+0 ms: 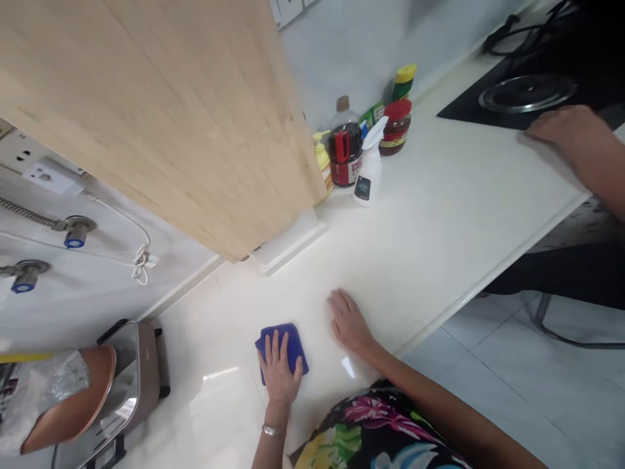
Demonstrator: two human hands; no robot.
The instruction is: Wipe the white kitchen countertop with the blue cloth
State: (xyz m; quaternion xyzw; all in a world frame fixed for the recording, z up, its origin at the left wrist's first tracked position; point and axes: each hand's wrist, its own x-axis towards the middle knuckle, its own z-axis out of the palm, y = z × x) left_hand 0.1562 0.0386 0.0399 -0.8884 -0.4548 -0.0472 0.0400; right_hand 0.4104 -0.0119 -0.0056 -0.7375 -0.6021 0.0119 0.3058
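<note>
A folded blue cloth (295, 345) lies flat on the white countertop (390, 247). My left hand (280, 371) rests on top of it, palm down with the fingers spread, and a metal band circles that wrist. To the right of the cloth, my right hand (349, 320) lies on the bare counter, fingers stretched out and holding nothing. The cloth and my right hand are apart.
Against the wall stand a dark sauce bottle (346, 146), a white spray bottle (370, 172), a red-lidded jar (396, 127) and a yellow pump bottle (322, 159). A wooden cabinet (170, 117) overhangs. Another person's hand (561, 124) is by the cooktop (481, 101). A dish rack (146, 374) stands left.
</note>
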